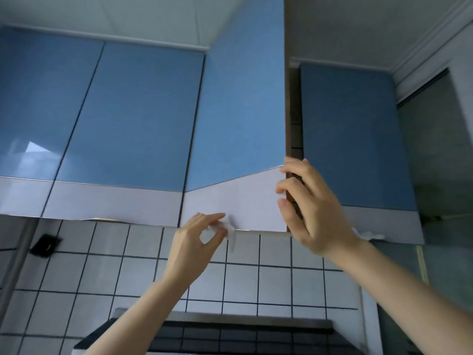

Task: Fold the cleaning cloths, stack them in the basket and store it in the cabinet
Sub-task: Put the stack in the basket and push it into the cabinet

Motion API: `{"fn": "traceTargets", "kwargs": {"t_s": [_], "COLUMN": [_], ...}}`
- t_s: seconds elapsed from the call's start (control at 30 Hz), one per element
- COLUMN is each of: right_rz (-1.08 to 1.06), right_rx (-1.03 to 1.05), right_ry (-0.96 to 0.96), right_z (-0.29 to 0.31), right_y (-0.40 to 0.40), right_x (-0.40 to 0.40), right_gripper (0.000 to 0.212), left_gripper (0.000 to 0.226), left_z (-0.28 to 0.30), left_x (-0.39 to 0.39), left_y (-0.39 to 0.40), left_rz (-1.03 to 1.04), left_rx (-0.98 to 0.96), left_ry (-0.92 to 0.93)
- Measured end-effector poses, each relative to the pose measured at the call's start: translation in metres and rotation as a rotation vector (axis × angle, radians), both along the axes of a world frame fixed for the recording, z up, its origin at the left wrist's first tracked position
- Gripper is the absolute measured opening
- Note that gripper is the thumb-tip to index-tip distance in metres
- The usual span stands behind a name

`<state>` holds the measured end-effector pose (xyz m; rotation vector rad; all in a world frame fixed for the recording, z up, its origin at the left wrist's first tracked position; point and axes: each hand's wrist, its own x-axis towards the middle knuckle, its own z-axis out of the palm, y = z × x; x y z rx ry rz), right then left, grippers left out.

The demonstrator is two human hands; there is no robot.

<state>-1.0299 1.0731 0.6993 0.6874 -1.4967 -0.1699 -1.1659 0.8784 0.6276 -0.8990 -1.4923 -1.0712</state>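
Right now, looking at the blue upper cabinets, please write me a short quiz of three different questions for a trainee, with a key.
1. True or false: the right hand grips the free edge of the open blue-and-white cabinet door.
2. Which does the left hand pinch? A: a wicker basket. B: a small white tab at the door's bottom edge. C: a metal spoon.
3. Fill in: below the cabinets the wall is covered with white square ____.

Key: 1 true; 2 B; 3 tiles.
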Motion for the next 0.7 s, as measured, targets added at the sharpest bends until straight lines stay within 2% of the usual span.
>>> {"fn": "traceTargets", "kwargs": {"t_s": [0.13, 0.33, 0.43, 0.57, 0.7], "right_rz": [-0.142, -0.529, -0.694, -0.754, -0.667], "right_rx": [-0.126, -0.195, -0.233, -0.286, -0.319], "right_ry": [0.008, -0.150, -0.217, -0.276, -0.355], "right_z": [-0.009, -0.030, -0.032, -0.028, -0.034], "right_y": [0.049, 0.127, 0.148, 0.157, 0.164], "right_x": [-0.025, -0.081, -0.109, -0.141, -0.170], "right_gripper": [0.029, 0.051, 0.055, 0.059, 0.068], "left_gripper": [0.032, 0.029, 0.049, 0.060, 0.055], "left_z": [0.002, 0.003, -0.001, -0.002, -0.003], "left_x": [-0.020, -0.068, -0.089, -0.111, -0.130], "left_y": [0.041, 0.109, 0.133, 0.147, 0.157], "left_rz": [0.103, 0.404, 0.538, 0.614, 0.662], "left_rx": [-0.066, -0.143, -0.153, -0.167, -0.142], "left_ry": [0.094, 0.295, 0.316, 0.358, 0.409]}}
